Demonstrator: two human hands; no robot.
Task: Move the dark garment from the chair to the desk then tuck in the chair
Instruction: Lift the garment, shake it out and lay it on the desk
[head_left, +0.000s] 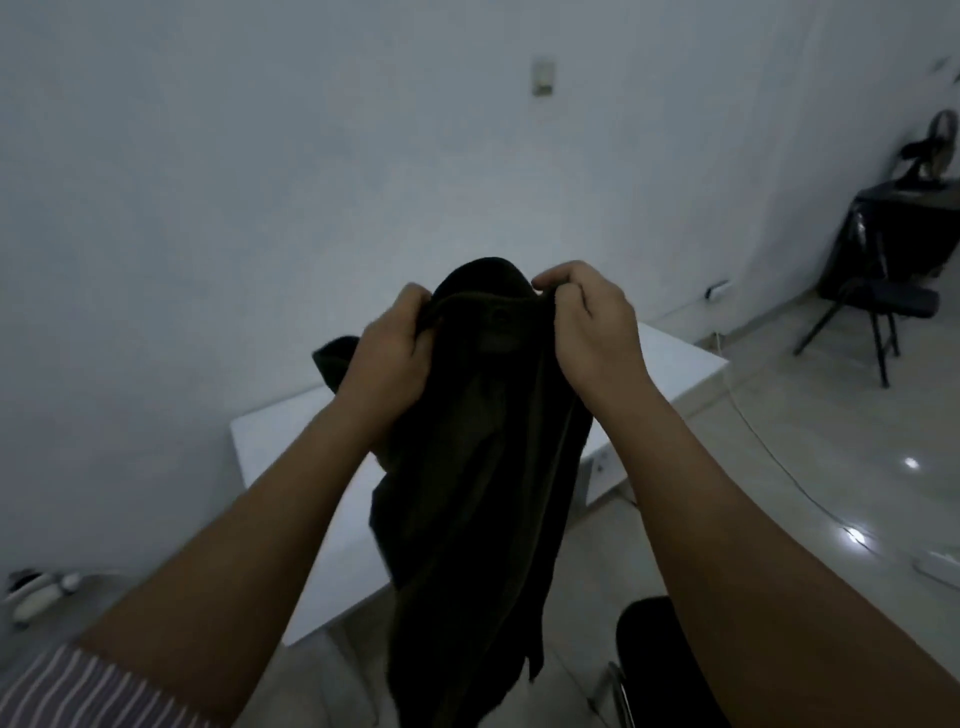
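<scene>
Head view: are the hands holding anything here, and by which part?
Both hands, left hand and right hand, grip the dark garment by its top edge; the rest hangs down in front of the desk.

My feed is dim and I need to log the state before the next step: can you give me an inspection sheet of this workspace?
Surface: white rectangular desk against the pale wall; its visible part is bare.
Job's things: dark fabric garment held up in the air over the desk, hanging down, not yet laid on it; black padded chair at lower right, not tucked in.
Clutter: small pale and dark items on the floor at far left, too blurred to identify.
Grippers: left hand and right hand each grip the garment's top edge.
Cables: white cable trails across the tiled floor on the right.
Surroundings: black folding chair, a table under black plastic and a fan in the far right corner.
</scene>
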